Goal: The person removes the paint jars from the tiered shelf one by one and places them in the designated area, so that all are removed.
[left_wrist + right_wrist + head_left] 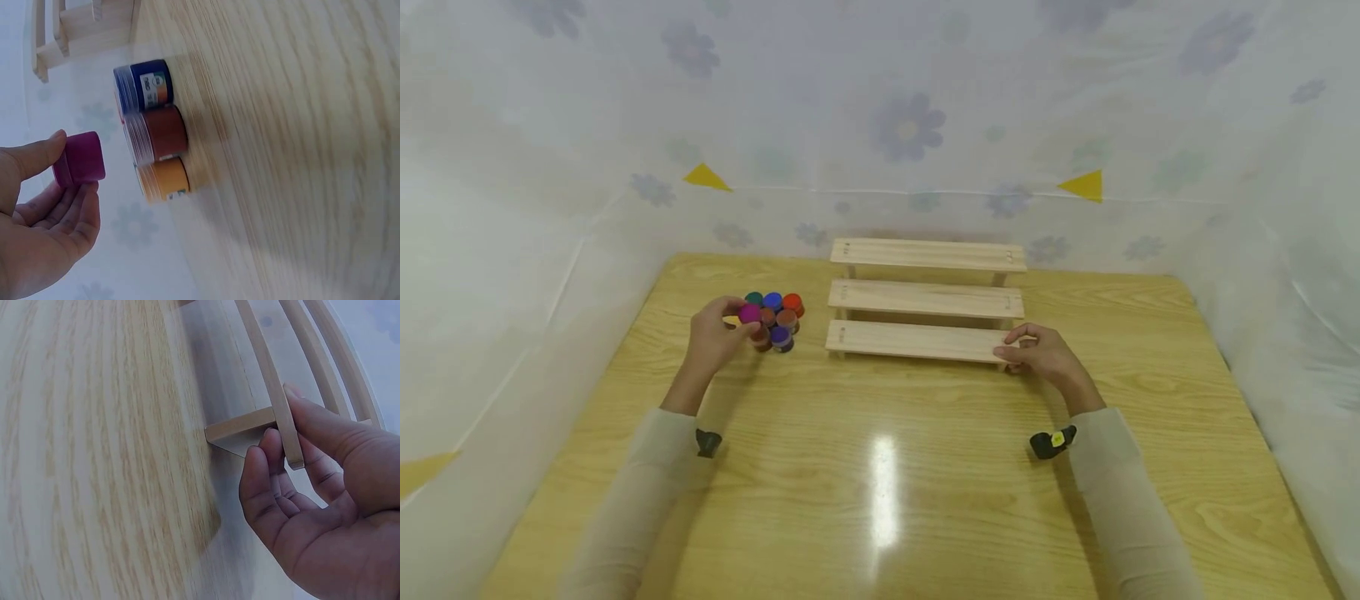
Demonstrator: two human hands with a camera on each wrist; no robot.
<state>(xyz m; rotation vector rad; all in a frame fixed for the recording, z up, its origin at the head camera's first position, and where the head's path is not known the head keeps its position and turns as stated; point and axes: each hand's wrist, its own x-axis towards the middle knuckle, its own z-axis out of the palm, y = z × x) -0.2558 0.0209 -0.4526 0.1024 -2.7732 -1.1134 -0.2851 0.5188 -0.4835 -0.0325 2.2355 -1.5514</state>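
My left hand [715,333] pinches a magenta paint jar [84,159] between thumb and fingers, lifted above a cluster of small paint jars. Among those below it, the left wrist view shows a dark blue jar [153,84], a brown jar [165,132] and a yellow-orange jar [170,179], all with clear lids. My right hand [1043,357] grips the right end of the lowest step of a three-tier wooden rack [917,340]. In the right wrist view its thumb lies on top of the board [284,425] and the fingers curl beneath.
Green [754,298], blue [773,302] and red [792,304] jars stand at the back of the cluster, left of the rack. The wood-grain table [955,467] meets a flower-patterned sheet [820,117] behind the rack and at both sides.
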